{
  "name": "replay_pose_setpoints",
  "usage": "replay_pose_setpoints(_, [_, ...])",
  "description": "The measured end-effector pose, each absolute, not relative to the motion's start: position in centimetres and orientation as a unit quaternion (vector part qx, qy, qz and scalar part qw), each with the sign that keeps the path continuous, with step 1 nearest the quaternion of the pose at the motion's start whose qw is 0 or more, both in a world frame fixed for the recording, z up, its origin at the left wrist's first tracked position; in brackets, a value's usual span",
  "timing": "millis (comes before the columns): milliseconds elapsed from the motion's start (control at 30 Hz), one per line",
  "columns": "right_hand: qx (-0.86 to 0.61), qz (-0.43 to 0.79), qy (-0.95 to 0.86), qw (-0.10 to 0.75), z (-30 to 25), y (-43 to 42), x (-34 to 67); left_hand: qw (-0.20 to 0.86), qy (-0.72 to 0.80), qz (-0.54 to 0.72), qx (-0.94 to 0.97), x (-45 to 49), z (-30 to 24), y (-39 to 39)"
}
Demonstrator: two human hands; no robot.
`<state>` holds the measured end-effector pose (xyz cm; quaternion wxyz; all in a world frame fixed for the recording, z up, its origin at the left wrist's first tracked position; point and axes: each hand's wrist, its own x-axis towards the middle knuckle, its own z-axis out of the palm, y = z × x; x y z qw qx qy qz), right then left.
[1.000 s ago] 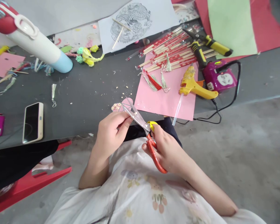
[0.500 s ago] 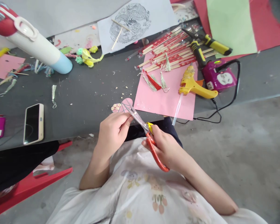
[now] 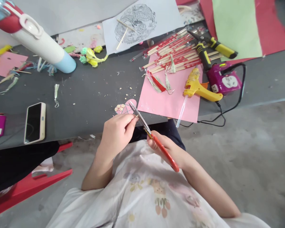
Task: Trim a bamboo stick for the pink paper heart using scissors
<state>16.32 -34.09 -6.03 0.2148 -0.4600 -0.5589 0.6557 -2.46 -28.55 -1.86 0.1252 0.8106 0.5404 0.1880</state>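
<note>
My left hand is closed in a pinch at the table's front edge, a tiny pale piece showing at its fingertips; its kind is unclear. My right hand grips scissors with red handles, yellow showing inside. The blades point away from me and left, crossing right beside the left fingertips. Just beyond them lies a pink rounded paper cutout, partly hidden by my left hand and the blades. A cluster of small cream bits covers its left part. Loose pale crumbs are scattered behind it.
Pink paper holds tassels and a yellow glue gun. Behind are wrapped sticks, pliers and a purple device. Leftward stand a bottle and a phone. A red stool is below.
My right hand has rolled the scissors so they appear more edge-on, their handles swung slightly right. My left hand keeps its pinch, and the view has shifted a little.
</note>
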Motion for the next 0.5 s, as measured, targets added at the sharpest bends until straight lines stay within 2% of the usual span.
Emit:
replay_pose_setpoints(133, [-0.444,0.674,-0.544,0.229,-6.1,-34.1,16.3,0.125,0.544,0.179,0.81,-2.5,-1.9,-28.5])
replay_pose_setpoints(267, [-0.497,0.64,-0.549,0.204,-5.6,-34.0,15.8,0.11,0.549,0.173,0.81,-2.6,-2.4,-28.5])
replay_pose_setpoints(400, [-0.544,0.596,-0.558,0.192,-5.4,-33.7,15.2,-0.006,0.572,0.24,0.785,-1.8,-1.8,-30.0])
replay_pose_setpoints(500, [-0.541,0.542,-0.609,0.205,-5.6,-33.6,14.6,-0.013,0.465,0.282,0.839,0.1,-0.4,-31.8])
